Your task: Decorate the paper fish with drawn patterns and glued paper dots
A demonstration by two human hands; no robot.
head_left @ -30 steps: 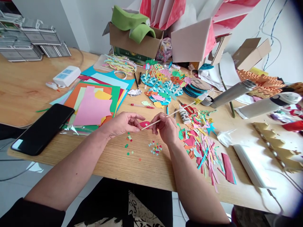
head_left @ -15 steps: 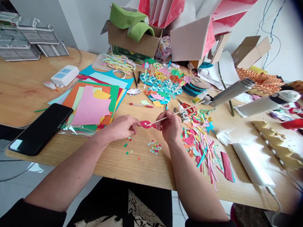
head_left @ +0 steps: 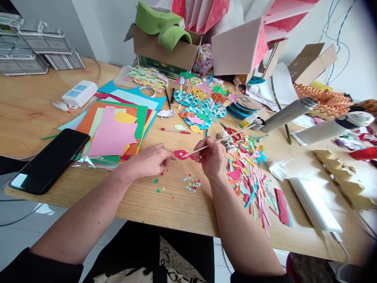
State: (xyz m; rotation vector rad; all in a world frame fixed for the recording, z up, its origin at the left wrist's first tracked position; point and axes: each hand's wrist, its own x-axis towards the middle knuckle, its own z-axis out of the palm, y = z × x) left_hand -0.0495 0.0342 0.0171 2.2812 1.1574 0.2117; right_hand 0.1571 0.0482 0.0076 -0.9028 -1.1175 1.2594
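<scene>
Together, the left hand [head_left: 149, 161] pinched a pink paper cutout [head_left: 180, 155] while the right hand [head_left: 211, 159] pinched a thin wooden stick [head_left: 226, 138], its tip across the cutout.

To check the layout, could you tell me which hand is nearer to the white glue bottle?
The right hand is nearer, just left of and below the white glue bottle; the left hand is farther left, past the red paper shape.

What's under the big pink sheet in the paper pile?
The pink sheet lies on a stack of coloured paper: orange, pale green and green sheets show around it, with light blue ones further back. Whatever sits directly beneath its middle is covered.
</scene>
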